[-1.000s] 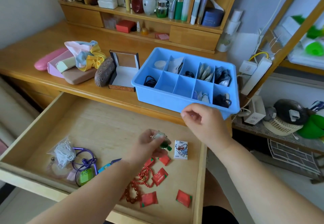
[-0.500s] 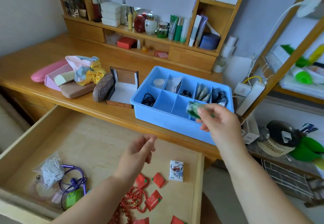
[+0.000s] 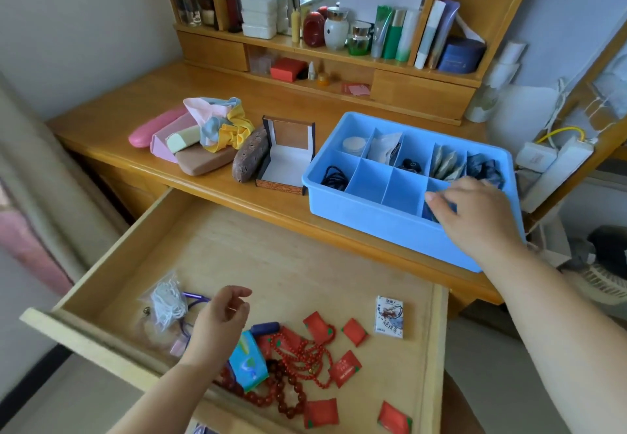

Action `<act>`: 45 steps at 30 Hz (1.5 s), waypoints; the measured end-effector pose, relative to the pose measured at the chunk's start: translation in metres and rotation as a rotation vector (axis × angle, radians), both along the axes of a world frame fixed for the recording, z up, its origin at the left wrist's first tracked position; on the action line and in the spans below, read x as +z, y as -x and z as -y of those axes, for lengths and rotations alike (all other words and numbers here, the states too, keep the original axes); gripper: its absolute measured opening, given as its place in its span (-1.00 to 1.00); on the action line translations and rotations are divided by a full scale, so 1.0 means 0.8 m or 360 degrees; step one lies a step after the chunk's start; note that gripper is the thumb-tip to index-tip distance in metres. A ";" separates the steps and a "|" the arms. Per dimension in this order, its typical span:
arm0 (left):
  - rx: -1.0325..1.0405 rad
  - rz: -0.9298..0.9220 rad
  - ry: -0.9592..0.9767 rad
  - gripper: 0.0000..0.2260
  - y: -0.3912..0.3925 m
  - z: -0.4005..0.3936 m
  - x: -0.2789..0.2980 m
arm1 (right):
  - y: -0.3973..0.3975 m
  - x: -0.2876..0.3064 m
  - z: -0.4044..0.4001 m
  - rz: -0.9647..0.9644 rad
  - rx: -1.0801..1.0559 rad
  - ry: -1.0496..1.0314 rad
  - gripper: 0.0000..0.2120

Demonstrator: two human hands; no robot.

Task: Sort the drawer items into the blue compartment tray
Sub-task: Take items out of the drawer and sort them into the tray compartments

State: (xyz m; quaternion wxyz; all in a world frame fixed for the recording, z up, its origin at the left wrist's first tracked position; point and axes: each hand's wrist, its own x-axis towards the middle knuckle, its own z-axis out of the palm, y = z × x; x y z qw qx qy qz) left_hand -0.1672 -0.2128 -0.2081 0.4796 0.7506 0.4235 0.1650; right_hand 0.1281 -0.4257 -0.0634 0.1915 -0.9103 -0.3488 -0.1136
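Right hand (image 3: 476, 218) reaches into near-right compartment of blue plastic tray (image 3: 359, 207), fingers curled down; whether they grasp anything, cannot tell. Left hand (image 3: 220, 323) hovers over open wooden drawer (image 3: 258, 253), fingers loosely curled, holding nothing. Tray sits on glossy wood desk (image 3: 142, 100), right of open hinged box (image 3: 288, 158). In drawer: round red bead strands (image 3: 298, 359), square red packets (image 3: 354, 331), small white card box (image 3: 389, 315), clear bag of white cord (image 3: 168, 303).

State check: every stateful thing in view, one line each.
drawer: pulled open
blue compartment tray: on desk, partly filled
hinged box: lid up
left hand: holds nothing, fingers loosely curled, above drawer
right hand: reaching into tray's front row
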 end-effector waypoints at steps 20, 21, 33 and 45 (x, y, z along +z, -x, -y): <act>-0.0613 -0.0574 0.0290 -0.88 0.014 -0.003 0.023 | 0.244 -0.192 -0.042 -0.1749 0.0379 0.0128 -0.78; -0.0592 -0.0465 0.0381 -0.88 0.010 0.002 0.030 | 0.243 -0.184 -0.044 -0.2011 0.0321 -0.0030 -0.80; -0.0059 0.0294 0.0965 -0.69 -0.055 0.069 0.040 | 0.204 -0.113 -0.037 -0.2516 -0.0141 -0.1015 -0.92; -0.0203 -0.0330 -0.0075 -0.82 -0.001 -0.007 -0.011 | 0.119 -0.112 -0.004 -0.0610 0.0067 -0.0056 -0.88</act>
